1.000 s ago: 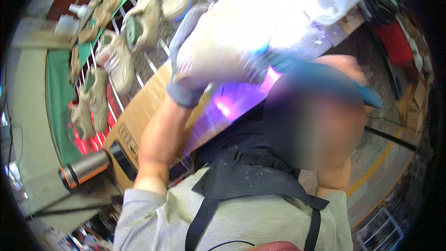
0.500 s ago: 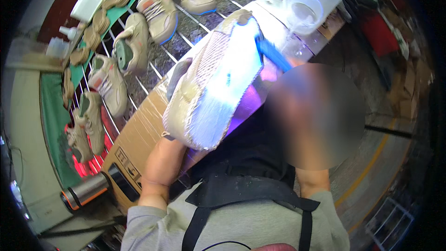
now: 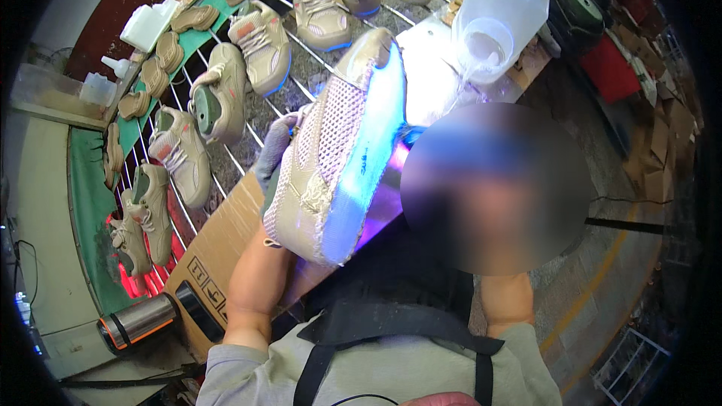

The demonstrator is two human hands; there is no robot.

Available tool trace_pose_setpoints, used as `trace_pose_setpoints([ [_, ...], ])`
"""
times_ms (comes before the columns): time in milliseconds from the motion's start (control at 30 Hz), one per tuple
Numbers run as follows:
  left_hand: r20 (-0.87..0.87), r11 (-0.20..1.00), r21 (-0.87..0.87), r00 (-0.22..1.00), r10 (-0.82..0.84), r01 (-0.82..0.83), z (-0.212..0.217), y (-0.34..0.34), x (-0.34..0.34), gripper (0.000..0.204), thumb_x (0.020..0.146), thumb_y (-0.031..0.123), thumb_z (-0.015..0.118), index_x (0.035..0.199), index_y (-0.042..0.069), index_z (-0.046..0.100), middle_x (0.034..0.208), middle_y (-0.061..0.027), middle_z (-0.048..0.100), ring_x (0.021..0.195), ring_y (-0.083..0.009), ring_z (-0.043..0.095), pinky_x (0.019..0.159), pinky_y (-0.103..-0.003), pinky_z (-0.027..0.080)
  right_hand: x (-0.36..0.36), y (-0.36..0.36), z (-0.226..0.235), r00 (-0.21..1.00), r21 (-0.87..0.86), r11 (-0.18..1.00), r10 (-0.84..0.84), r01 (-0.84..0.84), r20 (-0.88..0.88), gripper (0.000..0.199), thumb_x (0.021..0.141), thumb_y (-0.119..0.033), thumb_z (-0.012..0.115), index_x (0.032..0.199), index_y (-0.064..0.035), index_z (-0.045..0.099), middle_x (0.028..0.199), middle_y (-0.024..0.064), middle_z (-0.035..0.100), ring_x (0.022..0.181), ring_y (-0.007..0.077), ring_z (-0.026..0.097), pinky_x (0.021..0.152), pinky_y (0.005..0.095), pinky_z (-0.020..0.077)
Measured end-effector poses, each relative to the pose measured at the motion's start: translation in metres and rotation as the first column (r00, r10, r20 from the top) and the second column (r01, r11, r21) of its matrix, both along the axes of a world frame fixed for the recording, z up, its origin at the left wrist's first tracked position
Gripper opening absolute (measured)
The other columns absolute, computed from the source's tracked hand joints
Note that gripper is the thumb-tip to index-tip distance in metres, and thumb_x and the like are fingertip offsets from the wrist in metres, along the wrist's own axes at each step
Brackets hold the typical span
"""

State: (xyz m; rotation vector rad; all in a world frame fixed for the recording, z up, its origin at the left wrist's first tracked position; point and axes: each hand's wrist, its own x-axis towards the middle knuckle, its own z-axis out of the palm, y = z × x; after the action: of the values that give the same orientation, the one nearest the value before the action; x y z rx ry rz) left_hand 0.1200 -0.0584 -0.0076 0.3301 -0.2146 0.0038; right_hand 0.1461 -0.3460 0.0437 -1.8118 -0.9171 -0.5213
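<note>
A beige shoe (image 3: 312, 150) with a mesh side is held up in front of me, toe pointing away and its bare underside turned to the right, lit bright blue-white. My left hand (image 3: 274, 153), in a grey glove, grips it from the left; most of that hand is hidden behind the shoe. On the right, my right hand (image 3: 492, 199) is blurred out, so its fingers do not show. From the blur a blue stick-like tool (image 3: 411, 134) reaches to the edge of the underside; its tip is too unclear to name.
Beige shoes (image 3: 259, 49) stand along a metal wire rack (image 3: 219, 152), with loose soles (image 3: 169, 51) on a green strip behind. A translucent jug (image 3: 500, 19) stands at the far right. Cardboard (image 3: 226, 225) lies nearer me, beside a steel flask (image 3: 143, 322).
The shoe has tilted, showing more of its mesh side and less of its underside. The blue tool has moved down along the underside's edge, toward the heel, and less of it shows.
</note>
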Motion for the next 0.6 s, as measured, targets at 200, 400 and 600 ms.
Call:
trace_pose_setpoints([
  [200,0.123,0.670,0.694,0.960,0.250,-0.263,0.091,0.038,0.118,0.041,0.100,0.005,0.058,0.140,-0.003,0.056,0.141,-0.0142,0.058,0.130,-0.0248,0.057,0.114,-0.038,0.044,0.045,-0.004,-0.034,0.977,0.078,0.997,0.041,-0.025,-0.209,0.027,0.081,-0.013,0.079,0.106,-0.0050,0.071,0.095,0.0113,0.070,0.083,0.0250,0.068,0.075,0.0383,0.0560],
  [400,0.429,0.126,0.889,0.897,0.110,-0.441,0.192,-0.017,0.301,0.042,0.099,0.024,0.065,0.131,-0.002,0.064,0.125,-0.0092,0.068,0.111,-0.0166,0.064,0.098,-0.031,0.050,0.086,0.013,-0.053,0.967,0.027,1.000,-0.004,0.011,-0.254,0.028,0.075,-0.007,0.078,0.101,-0.0051,0.067,0.092,0.0119,0.065,0.083,0.0307,0.065,0.076,0.0399,0.0534],
  [600,0.501,0.153,0.825,0.830,0.245,-0.543,0.167,-0.065,0.473,0.035,0.093,0.028,0.073,0.114,0.001,0.073,0.102,-0.0062,0.073,0.091,-0.0141,0.066,0.081,-0.030,0.053,0.099,0.011,-0.057,0.960,0.038,0.999,0.042,-0.032,-0.278,0.024,0.080,-0.007,0.075,0.102,-0.0038,0.068,0.097,0.0133,0.066,0.088,0.0325,0.065,0.080,0.0435,0.0535],
])
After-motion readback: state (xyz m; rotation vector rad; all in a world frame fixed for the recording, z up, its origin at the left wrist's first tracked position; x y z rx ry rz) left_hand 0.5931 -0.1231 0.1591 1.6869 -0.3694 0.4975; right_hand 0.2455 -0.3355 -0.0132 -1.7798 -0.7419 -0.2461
